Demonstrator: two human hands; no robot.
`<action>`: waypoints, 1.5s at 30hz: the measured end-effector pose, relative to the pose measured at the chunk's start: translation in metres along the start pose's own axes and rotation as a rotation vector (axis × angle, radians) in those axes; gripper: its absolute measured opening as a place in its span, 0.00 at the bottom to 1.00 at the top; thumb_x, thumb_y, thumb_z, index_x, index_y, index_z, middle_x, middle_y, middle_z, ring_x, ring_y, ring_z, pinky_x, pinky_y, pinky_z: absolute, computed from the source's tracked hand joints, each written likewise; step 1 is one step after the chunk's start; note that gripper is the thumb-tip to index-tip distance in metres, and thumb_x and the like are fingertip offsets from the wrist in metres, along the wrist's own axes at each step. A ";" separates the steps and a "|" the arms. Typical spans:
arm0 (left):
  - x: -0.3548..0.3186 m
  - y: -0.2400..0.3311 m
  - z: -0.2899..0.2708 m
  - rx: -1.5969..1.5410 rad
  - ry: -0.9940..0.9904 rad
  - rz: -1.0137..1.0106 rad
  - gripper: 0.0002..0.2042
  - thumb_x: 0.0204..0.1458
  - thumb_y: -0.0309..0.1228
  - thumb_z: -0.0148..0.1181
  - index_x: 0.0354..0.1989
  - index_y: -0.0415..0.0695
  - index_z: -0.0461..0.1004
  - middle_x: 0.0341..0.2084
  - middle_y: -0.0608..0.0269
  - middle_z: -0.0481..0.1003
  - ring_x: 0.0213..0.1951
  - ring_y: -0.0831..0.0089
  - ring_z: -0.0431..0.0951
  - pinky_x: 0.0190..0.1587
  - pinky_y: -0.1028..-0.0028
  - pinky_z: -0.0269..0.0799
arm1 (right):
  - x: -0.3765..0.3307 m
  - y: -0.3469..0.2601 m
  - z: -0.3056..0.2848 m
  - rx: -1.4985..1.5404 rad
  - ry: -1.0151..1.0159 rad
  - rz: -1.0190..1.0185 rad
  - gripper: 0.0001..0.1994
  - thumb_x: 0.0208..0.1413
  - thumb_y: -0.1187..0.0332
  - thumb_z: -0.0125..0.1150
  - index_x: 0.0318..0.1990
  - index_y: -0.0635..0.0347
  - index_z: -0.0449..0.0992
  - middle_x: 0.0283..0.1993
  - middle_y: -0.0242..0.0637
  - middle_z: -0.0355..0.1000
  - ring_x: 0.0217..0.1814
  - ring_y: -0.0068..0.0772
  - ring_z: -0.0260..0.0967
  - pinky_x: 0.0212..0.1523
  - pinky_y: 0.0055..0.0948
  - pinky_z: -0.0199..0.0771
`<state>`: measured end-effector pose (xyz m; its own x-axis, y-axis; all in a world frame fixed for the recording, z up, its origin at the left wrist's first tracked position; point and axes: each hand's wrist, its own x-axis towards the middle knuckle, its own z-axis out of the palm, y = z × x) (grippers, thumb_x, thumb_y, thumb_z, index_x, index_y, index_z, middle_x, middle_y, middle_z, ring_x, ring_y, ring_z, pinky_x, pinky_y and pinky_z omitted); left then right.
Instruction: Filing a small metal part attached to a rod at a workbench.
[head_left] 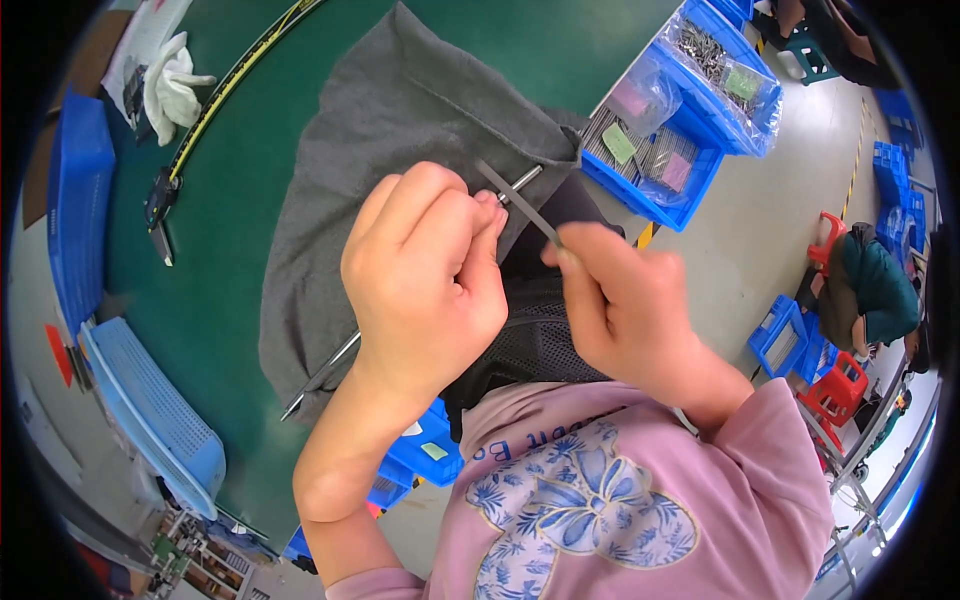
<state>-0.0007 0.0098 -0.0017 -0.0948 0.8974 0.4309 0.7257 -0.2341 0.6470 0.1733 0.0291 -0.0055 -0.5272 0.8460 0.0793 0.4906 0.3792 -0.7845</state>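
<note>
Green desk (235, 270) carries grey cloth (380, 110), over which the left hand (425, 260) clenches a slender metal rod (526, 180), probably for steadiness where a flat file-like strip (530, 214), pinched by the right hand (630, 300), crosses it.

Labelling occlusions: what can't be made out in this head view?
All head view:
Thin shiny silver metal rod: left hand hides whether it joins the silver metal length below.
Flat grey metal strip: held end hidden by right hand.
Long yellow-and-black strip: cut off by upper edge.

Room left of grey cloth (350, 170); bin (640, 203) probably blocks right.
</note>
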 end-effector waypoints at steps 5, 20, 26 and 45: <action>0.002 -0.001 -0.001 0.008 -0.005 0.019 0.09 0.36 0.15 0.64 0.21 0.39 0.69 0.21 0.61 0.67 0.23 0.62 0.68 0.25 0.68 0.64 | 0.016 0.001 0.014 0.020 0.134 -0.090 0.03 0.51 0.75 0.57 0.33 0.58 0.73 0.17 0.37 0.70 0.16 0.39 0.70 0.16 0.35 0.64; 0.003 -0.002 -0.003 0.043 -0.043 0.029 0.09 0.36 0.15 0.64 0.21 0.39 0.69 0.22 0.60 0.68 0.23 0.62 0.69 0.25 0.68 0.64 | 0.009 0.016 0.030 0.061 0.212 -0.135 0.04 0.50 0.74 0.60 0.34 0.58 0.73 0.19 0.36 0.72 0.17 0.39 0.71 0.17 0.32 0.66; 0.000 -0.001 -0.004 0.054 -0.052 0.028 0.09 0.36 0.15 0.64 0.21 0.39 0.69 0.22 0.59 0.68 0.23 0.61 0.69 0.25 0.68 0.64 | -0.002 0.021 0.038 0.056 0.265 -0.135 0.04 0.50 0.74 0.61 0.33 0.58 0.72 0.17 0.36 0.70 0.15 0.39 0.69 0.16 0.32 0.65; 0.003 -0.002 -0.005 0.056 -0.054 0.042 0.09 0.36 0.16 0.65 0.21 0.39 0.69 0.22 0.60 0.68 0.24 0.61 0.69 0.25 0.68 0.65 | 0.009 0.018 0.036 0.078 0.216 -0.214 0.04 0.53 0.81 0.55 0.36 0.65 0.73 0.23 0.37 0.73 0.15 0.34 0.68 0.17 0.26 0.65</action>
<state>-0.0057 0.0111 0.0012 -0.0278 0.9064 0.4216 0.7651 -0.2522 0.5925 0.1522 0.0303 -0.0415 -0.4494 0.8133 0.3696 0.3256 0.5344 -0.7800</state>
